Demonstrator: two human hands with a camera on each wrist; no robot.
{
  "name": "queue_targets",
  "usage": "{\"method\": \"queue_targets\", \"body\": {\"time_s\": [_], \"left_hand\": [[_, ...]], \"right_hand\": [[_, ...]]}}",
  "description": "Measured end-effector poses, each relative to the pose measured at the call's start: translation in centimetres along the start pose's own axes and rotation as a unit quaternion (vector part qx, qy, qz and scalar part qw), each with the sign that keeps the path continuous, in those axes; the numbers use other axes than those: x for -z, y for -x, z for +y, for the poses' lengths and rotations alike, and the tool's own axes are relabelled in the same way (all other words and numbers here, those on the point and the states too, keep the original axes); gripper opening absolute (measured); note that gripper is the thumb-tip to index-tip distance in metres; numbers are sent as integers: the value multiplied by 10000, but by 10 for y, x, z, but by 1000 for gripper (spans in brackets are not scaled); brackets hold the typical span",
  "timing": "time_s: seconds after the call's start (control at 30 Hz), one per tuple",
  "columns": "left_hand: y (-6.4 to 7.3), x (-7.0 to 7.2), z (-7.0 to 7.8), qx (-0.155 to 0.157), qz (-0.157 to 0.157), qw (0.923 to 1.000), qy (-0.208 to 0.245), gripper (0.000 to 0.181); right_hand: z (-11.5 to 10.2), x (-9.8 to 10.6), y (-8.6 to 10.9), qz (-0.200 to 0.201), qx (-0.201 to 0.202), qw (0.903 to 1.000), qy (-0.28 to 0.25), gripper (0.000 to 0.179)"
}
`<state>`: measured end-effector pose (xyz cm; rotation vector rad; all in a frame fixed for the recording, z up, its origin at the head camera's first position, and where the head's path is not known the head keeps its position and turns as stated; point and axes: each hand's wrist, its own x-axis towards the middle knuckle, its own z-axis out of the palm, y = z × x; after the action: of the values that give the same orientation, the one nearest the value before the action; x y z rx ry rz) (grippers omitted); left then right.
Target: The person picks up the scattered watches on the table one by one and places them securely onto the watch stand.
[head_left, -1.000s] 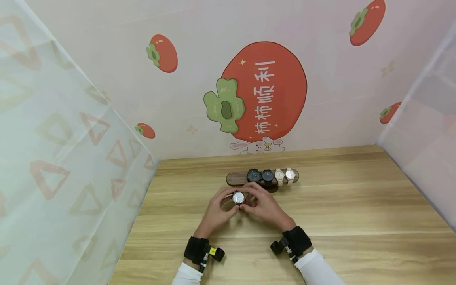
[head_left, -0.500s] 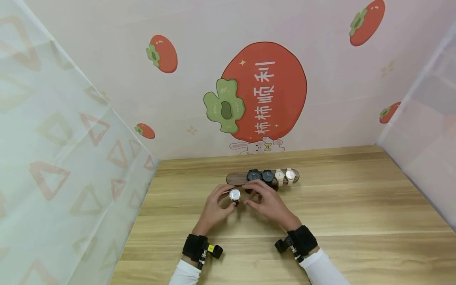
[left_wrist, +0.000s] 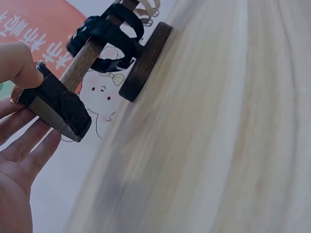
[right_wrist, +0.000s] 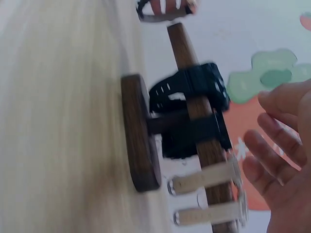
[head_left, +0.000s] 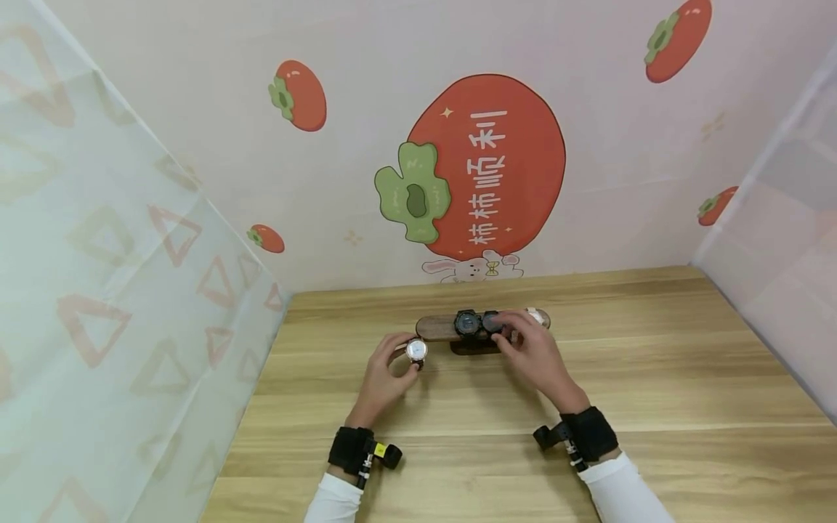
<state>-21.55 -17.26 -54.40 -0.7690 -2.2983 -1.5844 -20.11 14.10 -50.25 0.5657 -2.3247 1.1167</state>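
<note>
My left hand [head_left: 381,378] pinches a wristwatch [head_left: 416,351] with a white dial and a dark strap, thumb below and fingers above. The strap is closed in a loop, as the left wrist view shows. It is just off the left end of a dark wooden watch stand [head_left: 434,329]. My right hand [head_left: 541,363] hovers in front of the stand's right part, its fingers loosely bent and apart from the watches in the right wrist view. Two black watches [right_wrist: 197,87] and two cream-strapped watches [right_wrist: 206,178] hang on the bar. In the head view this hand partly covers the cream ones.
The stand's base [right_wrist: 139,131] rests on the wood-grain table [head_left: 471,465] near the back wall [head_left: 353,181], which carries persimmon prints. A pale patterned panel [head_left: 131,290] borders the left side, and another panel [head_left: 778,240] the right.
Both hands were at the white-dial watch. The right hand let go of it and moved right, to the front of the stand. The left hand carried the watch slightly left.
</note>
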Motion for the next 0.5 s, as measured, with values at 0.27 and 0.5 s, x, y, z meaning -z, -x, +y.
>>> {"method": "queue_targets", "body": {"time_s": [0.27,0.5], "left_hand": [[-3,3,-7,-65,205,9997,-102,62],[-5,1,-15,-35,317,9995,-44,61]], "right_hand": [[25,19,0,782,73,9967,194,29],[41,27,1,912,-445,9945,245,34]]}}
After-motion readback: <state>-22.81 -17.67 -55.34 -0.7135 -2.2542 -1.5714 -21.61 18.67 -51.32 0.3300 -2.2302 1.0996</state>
